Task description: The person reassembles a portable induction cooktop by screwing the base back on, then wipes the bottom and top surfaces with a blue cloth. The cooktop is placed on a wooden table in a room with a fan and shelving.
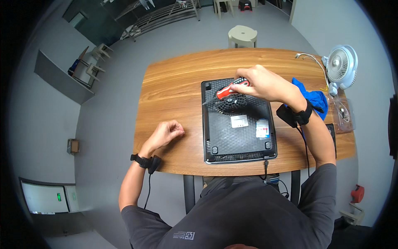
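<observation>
An induction cooker (227, 138) lies upside down on the wooden table, its black underside facing up. Its round fan grille (230, 104) is toward the far end, with two labels nearer me. My right hand (259, 82) grips a screwdriver (224, 92) by its red and black handle. The shaft slants down to the left, its tip at the cooker's left edge; whether it touches is unclear. My left hand (164, 133) rests on the table left of the cooker, fingers loosely curled toward the thumb. Whether something small is between those fingertips cannot be seen.
A blue cloth (314, 96) lies right of the cooker, partly behind my right forearm. Farther right are a small fan (339, 68) and a clear plastic bag (343, 115) with small parts. The cooker's power cord (266, 168) hangs over the near edge. A stool (242, 34) stands beyond the table.
</observation>
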### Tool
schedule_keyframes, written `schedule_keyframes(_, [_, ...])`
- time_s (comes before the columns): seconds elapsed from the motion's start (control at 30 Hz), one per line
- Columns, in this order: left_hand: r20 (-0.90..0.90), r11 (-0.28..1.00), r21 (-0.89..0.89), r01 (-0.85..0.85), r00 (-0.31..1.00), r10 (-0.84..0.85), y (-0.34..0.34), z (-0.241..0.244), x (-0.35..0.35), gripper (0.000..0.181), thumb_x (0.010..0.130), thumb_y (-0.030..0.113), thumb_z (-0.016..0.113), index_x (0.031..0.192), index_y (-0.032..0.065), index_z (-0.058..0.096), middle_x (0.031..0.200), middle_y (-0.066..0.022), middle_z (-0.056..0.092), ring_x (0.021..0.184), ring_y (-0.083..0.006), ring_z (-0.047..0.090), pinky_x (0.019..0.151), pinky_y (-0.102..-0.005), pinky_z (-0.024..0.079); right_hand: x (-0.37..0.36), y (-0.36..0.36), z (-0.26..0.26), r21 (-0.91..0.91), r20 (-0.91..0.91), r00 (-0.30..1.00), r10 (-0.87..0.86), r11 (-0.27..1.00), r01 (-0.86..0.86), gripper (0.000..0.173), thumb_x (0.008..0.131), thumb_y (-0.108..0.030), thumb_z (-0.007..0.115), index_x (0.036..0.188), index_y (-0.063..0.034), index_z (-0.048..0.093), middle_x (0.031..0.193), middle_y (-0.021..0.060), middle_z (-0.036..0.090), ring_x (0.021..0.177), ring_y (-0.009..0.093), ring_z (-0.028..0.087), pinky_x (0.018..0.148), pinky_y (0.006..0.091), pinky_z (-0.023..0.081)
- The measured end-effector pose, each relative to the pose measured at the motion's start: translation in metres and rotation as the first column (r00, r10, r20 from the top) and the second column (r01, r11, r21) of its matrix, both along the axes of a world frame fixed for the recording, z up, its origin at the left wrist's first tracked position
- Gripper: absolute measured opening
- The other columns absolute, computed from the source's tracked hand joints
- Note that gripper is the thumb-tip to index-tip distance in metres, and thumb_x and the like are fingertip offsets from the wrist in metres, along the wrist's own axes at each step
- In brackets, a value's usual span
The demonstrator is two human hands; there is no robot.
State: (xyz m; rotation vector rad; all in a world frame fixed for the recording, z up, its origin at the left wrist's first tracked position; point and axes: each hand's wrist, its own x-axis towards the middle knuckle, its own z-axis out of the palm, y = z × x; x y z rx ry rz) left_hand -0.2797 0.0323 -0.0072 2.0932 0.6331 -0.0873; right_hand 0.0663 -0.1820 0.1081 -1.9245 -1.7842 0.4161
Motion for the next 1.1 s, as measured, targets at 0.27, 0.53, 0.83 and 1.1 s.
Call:
schedule_keyframes(0.27, [0.319, 0.957, -0.285, -0.046, 0.937, 0.14, -0.006, 0.02, 0.131, 0.018, 0.102, 0.006, 0.067, 0.116, -0.0003, 0.076, 0.097, -0.0038, 0.074, 0.086, -0.0093, 0.068, 0.08, -0.0255, 0.058, 0.038, -0.038, 0.005, 0.104, -0.099, 0.989, -0.106, 0.988, 0.116, 0.045, 0.1, -0.041, 0.07, 0.103, 0.0039, 0.071, 0.079, 0.0266, 0.071, 0.076, 0.042, 0.071, 0.069, 0.0464, 0.055])
schedule_keyframes(0.53, [0.349, 0.866, -0.499, 0.042, 0.924, 0.157, -0.027, 0.019, 0.215, 0.024, 0.101, 0.009, 0.071, 0.121, -0.0042, 0.072, 0.101, -0.0059, 0.074, 0.09, -0.0103, 0.068, 0.087, -0.0247, 0.056, 0.081, -0.076, 0.001, 0.107, -0.24, 0.94, -0.242, 0.956, 0.273, 0.04, 0.1, -0.035, 0.071, 0.101, 0.0042, 0.068, 0.069, 0.017, 0.067, 0.057, 0.024, 0.066, 0.055, 0.0375, 0.051])
schedule_keyframes(0.83, [0.32, 0.83, -0.556, 0.04, 0.932, 0.17, -0.029, 0.015, 0.252, 0.024, 0.103, 0.01, 0.069, 0.12, -0.0057, 0.071, 0.104, -0.01, 0.075, 0.092, -0.0134, 0.071, 0.085, -0.0261, 0.059, 0.103, -0.087, -0.009, 0.055, -0.348, 0.891, -0.292, 0.942, 0.33, 0.039, 0.102, -0.036, 0.07, 0.101, 0.0027, 0.069, 0.064, 0.0098, 0.064, 0.054, 0.017, 0.061, 0.052, 0.0337, 0.049])
schedule_keyframes(1.1, [0.388, 0.838, -0.531, 0.123, 0.915, 0.112, -0.026, 0.012, 0.264, 0.025, 0.101, 0.008, 0.071, 0.121, -0.0061, 0.071, 0.108, -0.0138, 0.076, 0.094, -0.0166, 0.075, 0.087, -0.028, 0.062, 0.121, -0.089, -0.016, -0.003, -0.423, 0.86, -0.285, 0.95, 0.314, 0.04, 0.102, -0.037, 0.07, 0.105, 0.0024, 0.069, 0.067, 0.0086, 0.065, 0.056, 0.016, 0.063, 0.053, 0.0336, 0.05])
